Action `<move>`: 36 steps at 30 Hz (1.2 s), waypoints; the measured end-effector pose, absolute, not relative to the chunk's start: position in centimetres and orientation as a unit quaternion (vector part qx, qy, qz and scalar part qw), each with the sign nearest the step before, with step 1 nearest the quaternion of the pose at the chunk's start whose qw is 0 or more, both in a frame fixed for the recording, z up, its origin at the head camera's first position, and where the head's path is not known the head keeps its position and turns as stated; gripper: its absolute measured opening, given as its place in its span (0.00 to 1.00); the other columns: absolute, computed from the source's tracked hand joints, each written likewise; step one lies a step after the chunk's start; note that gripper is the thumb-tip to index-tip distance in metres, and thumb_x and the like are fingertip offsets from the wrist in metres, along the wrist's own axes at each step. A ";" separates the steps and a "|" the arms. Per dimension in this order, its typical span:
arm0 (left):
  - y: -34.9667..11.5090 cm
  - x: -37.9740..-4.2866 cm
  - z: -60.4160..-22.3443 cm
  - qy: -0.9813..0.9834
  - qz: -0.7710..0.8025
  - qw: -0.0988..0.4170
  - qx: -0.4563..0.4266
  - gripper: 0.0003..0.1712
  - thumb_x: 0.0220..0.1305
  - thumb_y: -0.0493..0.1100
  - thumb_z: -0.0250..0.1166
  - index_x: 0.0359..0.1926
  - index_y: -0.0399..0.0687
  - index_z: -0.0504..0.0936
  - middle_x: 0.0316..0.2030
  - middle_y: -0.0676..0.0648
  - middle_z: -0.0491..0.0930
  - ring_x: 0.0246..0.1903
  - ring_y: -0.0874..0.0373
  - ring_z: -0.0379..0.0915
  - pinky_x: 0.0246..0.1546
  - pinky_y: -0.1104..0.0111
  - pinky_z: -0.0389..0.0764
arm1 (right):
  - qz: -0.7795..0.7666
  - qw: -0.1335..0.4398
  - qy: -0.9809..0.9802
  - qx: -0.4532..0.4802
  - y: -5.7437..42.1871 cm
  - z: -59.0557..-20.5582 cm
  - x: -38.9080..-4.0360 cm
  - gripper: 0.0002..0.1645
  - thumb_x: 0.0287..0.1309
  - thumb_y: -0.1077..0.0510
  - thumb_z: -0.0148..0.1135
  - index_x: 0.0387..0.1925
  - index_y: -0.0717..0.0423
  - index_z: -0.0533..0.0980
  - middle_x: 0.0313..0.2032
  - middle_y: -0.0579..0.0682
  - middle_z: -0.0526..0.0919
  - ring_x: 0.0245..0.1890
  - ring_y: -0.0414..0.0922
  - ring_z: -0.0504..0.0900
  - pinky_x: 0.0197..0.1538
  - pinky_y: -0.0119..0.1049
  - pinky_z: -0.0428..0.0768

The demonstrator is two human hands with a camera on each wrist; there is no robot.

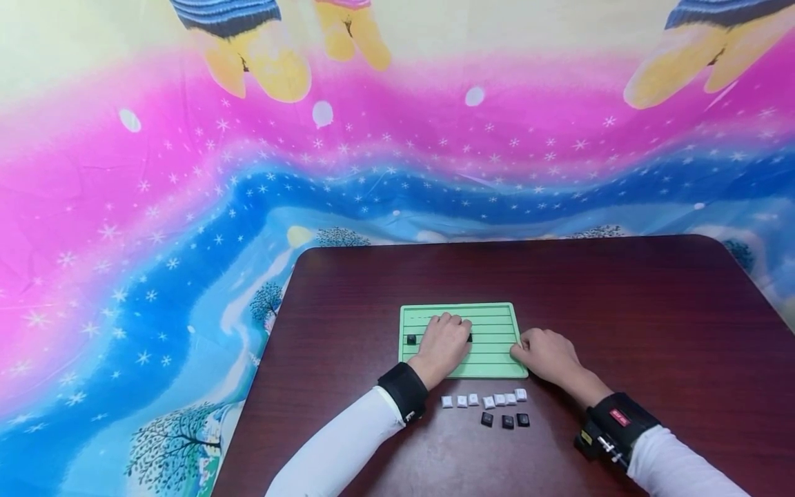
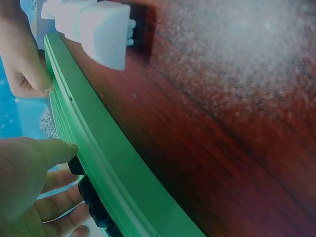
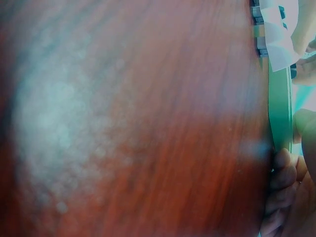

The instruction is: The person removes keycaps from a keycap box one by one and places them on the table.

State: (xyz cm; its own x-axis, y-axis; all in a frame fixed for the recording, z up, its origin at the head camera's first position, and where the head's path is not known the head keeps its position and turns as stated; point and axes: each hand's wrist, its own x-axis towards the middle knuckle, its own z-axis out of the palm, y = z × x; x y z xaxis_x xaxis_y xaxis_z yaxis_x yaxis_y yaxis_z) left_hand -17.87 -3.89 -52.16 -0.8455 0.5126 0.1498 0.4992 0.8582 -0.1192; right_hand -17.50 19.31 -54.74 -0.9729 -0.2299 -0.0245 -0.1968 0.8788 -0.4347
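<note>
A green ridged tray [image 1: 491, 357] lies on the table, with a black keycap [image 1: 411, 339] at its left side. My left hand [image 1: 444, 342] is over the tray, palm down. In the left wrist view, its thumb [image 2: 61, 149] and a finger pinch a black keycap [image 2: 75, 165] close over the ridges. More black keycaps [image 2: 94, 200] stand in a row beside it, mostly hidden by the hand in the head view. At the tray's right edge, my right hand [image 1: 549, 352] grips the rim, thumb on top and the other fingers curled alongside.
In front of the tray, several white keycaps [image 1: 474, 400] lie in a loose row. Nearer to me are three black keycaps [image 1: 508, 422]. The dark red wooden table [image 1: 652, 310] reaches back to a patterned cloth backdrop [image 1: 397, 152].
</note>
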 end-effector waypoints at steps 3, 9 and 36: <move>-3.8 -17.9 -52.2 -0.959 0.043 0.085 -0.267 0.09 0.65 0.50 0.67 0.44 0.55 0.86 0.38 0.54 0.86 0.39 0.58 0.80 0.37 0.66 0.78 | -0.221 0.037 0.968 -0.111 19.3 -54.7 -17.5 0.25 0.55 0.55 0.58 0.10 0.45 0.57 0.12 0.39 0.53 0.15 0.38 0.51 0.21 0.31 0.47; -3.8 -17.9 -52.1 -0.955 0.052 0.092 -0.278 0.06 0.66 0.46 0.67 0.41 0.57 0.88 0.36 0.55 0.86 0.37 0.59 0.79 0.35 0.67 0.77 | -0.227 0.036 0.967 -0.113 19.3 -54.7 -17.4 0.25 0.55 0.56 0.58 0.10 0.45 0.57 0.12 0.39 0.53 0.15 0.38 0.50 0.21 0.31 0.46; -4.8 -17.4 -51.9 -0.951 0.013 0.128 -0.281 0.05 0.59 0.43 0.69 0.36 0.55 0.89 0.32 0.56 0.85 0.33 0.61 0.78 0.33 0.69 0.77 | -0.218 0.045 0.968 -0.113 19.3 -54.7 -17.5 0.25 0.57 0.54 0.59 0.10 0.45 0.58 0.12 0.39 0.55 0.15 0.38 0.52 0.21 0.31 0.47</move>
State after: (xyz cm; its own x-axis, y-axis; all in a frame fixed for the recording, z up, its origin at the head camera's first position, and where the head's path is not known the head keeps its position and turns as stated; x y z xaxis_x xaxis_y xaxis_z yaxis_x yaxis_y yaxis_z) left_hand -17.41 -4.81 -51.86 -0.8093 0.5374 0.2372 0.5308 0.8420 -0.0966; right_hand -17.47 19.35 -54.67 -0.9705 -0.2382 -0.0385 -0.1988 0.8799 -0.4316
